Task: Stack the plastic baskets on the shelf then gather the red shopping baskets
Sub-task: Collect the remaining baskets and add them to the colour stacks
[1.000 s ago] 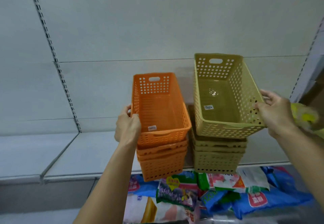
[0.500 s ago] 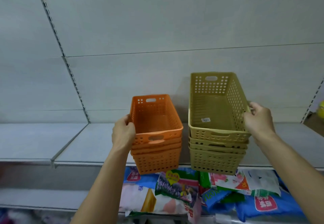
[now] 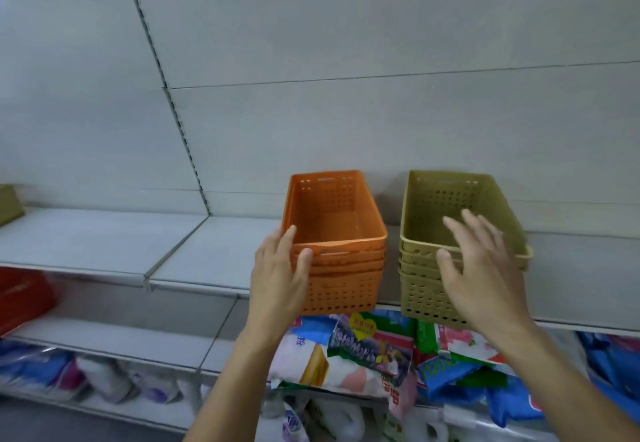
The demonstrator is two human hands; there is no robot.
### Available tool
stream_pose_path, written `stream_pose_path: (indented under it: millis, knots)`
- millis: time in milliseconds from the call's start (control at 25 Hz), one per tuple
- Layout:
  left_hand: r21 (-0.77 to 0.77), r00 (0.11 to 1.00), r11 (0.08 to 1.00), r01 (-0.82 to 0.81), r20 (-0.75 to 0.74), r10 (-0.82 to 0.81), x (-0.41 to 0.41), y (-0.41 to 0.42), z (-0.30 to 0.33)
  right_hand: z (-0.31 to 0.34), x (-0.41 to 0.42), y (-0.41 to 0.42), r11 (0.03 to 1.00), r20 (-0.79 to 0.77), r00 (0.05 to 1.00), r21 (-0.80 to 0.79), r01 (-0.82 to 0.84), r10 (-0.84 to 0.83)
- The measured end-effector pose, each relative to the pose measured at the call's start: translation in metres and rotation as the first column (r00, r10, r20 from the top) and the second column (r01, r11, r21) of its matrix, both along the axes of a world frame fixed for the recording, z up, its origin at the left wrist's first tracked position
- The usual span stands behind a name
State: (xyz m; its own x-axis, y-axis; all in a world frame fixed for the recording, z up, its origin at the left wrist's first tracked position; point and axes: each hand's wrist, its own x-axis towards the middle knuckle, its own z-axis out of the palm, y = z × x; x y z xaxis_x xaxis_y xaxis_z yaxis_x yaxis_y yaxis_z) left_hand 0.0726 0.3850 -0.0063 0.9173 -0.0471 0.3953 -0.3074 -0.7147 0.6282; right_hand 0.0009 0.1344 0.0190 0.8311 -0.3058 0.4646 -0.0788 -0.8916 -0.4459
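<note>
- Your left hand (image 3: 280,279) touches the orange stack (image 3: 346,286) with straight fingers; your right hand (image 3: 481,268) hovers, spread wide, before the olive stack (image 3: 420,291).
- Both stacks sit at the shelf (image 3: 214,251) front edge, so a careless nudge could topple them.

Two stacks of nested baskets, one orange stack (image 3: 346,279) of at least three, one olive stack (image 3: 419,289) of at least three, one left hand (image 3: 280,275), one right hand (image 3: 478,268), one red basket (image 3: 20,292), many packets (image 3: 363,355), too jumbled to count

An orange basket stack (image 3: 343,268) and an olive basket stack (image 3: 419,289) just right of it, nested and perforated, stand upright at the shelf (image 3: 214,251) front. A blurred red basket (image 3: 24,292) lies lower left.
</note>
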Motion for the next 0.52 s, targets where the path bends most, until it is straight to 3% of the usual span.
stream_pose_path:
  millis: [120,280,520]
  knots:
    - [0.002,0.994,0.998,0.066,0.093,-0.065,-0.020,0.022,-0.014,-0.020,-0.008,0.052,0.979,0.107,0.973,0.006,-0.205,0.203]
    - [-0.005,0.992,0.997,0.080,0.103,-0.079,-0.044,0.080,-0.035,-0.049,-0.011,0.137,0.920,0.129,0.914,0.023,-0.392,0.386]
    - [0.036,1.000,0.999,0.009,-0.018,-0.009,-0.048,0.255,-0.066,-0.087,0.020,0.311,0.859,0.040,0.871,0.145,-0.491,0.491]
